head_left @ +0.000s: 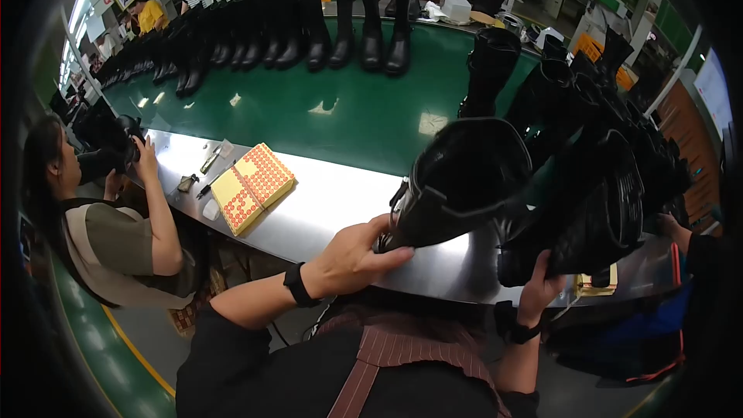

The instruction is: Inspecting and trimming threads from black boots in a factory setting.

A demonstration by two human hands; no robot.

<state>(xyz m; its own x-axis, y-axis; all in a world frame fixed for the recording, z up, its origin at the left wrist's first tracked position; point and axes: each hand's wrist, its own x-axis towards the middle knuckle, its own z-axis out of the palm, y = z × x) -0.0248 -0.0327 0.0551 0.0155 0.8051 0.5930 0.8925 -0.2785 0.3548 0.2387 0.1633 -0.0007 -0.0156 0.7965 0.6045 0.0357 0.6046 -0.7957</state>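
My left hand (357,258) grips a tall black leather boot (433,220) low on its left side, thumb along its lower edge. The boot's wide top opening faces up toward me, above the metal bench edge. In my right hand (539,291) is a second black boot (592,224), tilted, its shaft leaning up and to the right; the hand is under it and the fingers are partly hidden behind it. Both boots are held side by side over the steel strip of the bench (325,209). Each wrist wears a dark band.
A stack of yellow sheets with red round stickers (254,186) lies on the bench, small tools beside it. Rows of black boots (309,35) stand across the green surface (325,108); more crowd the right. A co-worker (116,224) handles a boot at left; another person's hand (675,231) shows far right.
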